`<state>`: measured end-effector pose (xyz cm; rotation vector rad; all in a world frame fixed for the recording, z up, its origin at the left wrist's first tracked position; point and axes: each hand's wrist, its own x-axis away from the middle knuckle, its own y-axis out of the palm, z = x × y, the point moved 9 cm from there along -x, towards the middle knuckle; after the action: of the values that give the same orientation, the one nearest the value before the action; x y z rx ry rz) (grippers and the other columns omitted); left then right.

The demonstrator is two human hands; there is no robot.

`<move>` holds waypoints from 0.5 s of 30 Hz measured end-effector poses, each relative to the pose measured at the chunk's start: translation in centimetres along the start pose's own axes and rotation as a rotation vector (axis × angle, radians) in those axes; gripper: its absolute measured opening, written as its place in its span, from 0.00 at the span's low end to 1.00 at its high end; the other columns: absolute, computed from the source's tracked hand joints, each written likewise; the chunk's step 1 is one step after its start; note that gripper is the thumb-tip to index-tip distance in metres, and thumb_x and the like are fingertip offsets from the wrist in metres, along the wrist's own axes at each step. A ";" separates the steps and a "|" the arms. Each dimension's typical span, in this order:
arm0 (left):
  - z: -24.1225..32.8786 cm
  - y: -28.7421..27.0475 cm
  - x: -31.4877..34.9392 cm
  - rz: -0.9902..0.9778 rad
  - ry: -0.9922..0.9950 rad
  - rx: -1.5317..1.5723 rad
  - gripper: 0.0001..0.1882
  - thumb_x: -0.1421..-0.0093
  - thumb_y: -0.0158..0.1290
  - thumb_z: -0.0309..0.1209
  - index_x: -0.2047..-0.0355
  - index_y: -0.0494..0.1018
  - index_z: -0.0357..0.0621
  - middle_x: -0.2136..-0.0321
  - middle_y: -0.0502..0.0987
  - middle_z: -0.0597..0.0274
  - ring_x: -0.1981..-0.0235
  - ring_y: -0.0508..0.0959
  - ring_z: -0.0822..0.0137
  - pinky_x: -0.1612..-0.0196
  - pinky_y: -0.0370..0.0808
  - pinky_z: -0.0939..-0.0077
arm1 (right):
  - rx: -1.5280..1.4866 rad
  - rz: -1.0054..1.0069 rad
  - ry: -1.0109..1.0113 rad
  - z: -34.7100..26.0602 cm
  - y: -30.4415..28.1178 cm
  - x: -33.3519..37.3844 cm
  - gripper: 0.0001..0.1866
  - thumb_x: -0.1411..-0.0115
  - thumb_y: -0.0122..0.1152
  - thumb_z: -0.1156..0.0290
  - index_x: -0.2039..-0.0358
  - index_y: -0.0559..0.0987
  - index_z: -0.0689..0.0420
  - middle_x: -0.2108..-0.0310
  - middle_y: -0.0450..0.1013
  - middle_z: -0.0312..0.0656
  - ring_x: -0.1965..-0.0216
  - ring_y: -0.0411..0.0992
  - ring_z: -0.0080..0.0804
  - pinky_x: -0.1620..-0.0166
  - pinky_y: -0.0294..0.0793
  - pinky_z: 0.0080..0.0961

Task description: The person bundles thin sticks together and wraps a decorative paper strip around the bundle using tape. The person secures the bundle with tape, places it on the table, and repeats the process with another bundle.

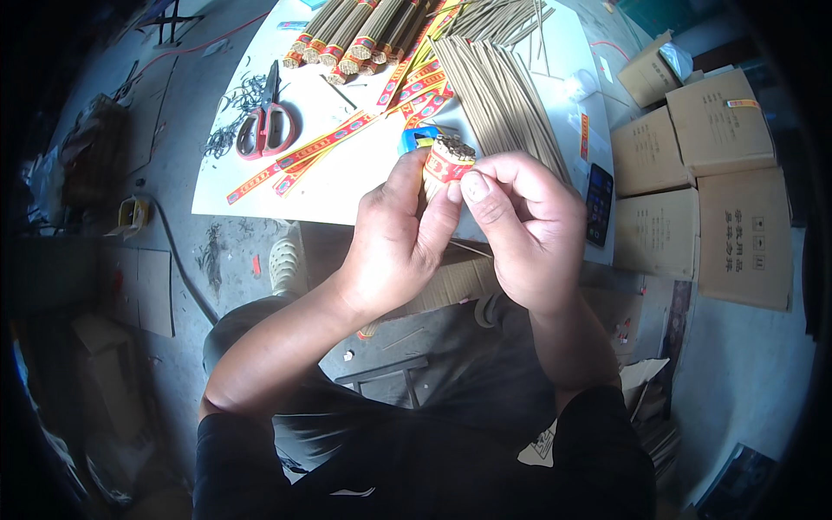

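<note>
In front of me, over the table's near edge, a bundle of incense sticks stands end-up, with a red and yellow paper band around its top. My left hand is closed around the bundle, its thumb against the near side. The thumb and forefinger of my right hand pinch at the right side of the band. Just behind lies a blue and yellow object, partly hidden by the bundle and my left hand. Loose brown incense sticks lie beyond my right hand.
The white table holds red-handled scissors, red and yellow paper strips, stacked banded bundles and dark scraps. A phone lies at its right edge. Cardboard boxes stand at right.
</note>
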<state>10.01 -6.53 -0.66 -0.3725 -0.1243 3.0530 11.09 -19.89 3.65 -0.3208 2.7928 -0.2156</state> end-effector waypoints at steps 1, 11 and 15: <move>-0.3 -0.1 0.1 0.003 0.001 0.002 0.15 0.25 0.53 0.29 0.46 0.69 0.30 0.74 0.79 0.56 0.75 0.79 0.68 0.69 0.76 0.72 | -0.031 -0.004 -0.012 0.1 0.2 0.0 0.07 0.26 0.60 0.76 0.56 0.81 0.67 0.65 0.79 0.32 0.67 0.68 0.08 0.64 0.67 0.11; 0.0 -0.5 0.0 0.037 0.096 -0.076 0.16 0.22 0.49 0.32 0.42 0.69 0.32 0.75 0.77 0.67 0.75 0.75 0.78 0.71 0.72 0.80 | -0.261 -0.078 0.058 0.5 1.3 -0.4 0.08 0.26 0.62 0.73 0.54 0.82 0.66 0.64 0.82 0.37 0.62 0.77 0.16 0.58 0.78 0.18; 0.3 -0.4 0.2 0.017 0.086 -0.096 0.15 0.22 0.49 0.31 0.42 0.69 0.33 0.75 0.77 0.65 0.75 0.75 0.77 0.70 0.73 0.79 | -0.157 -0.037 0.018 0.5 0.9 -0.3 0.08 0.27 0.63 0.73 0.57 0.83 0.66 0.66 0.82 0.37 0.64 0.77 0.16 0.59 0.78 0.18</move>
<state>9.78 -6.12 -0.37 -0.5133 -0.2648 3.0488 11.39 -19.01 3.07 -0.4098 2.8296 -0.0081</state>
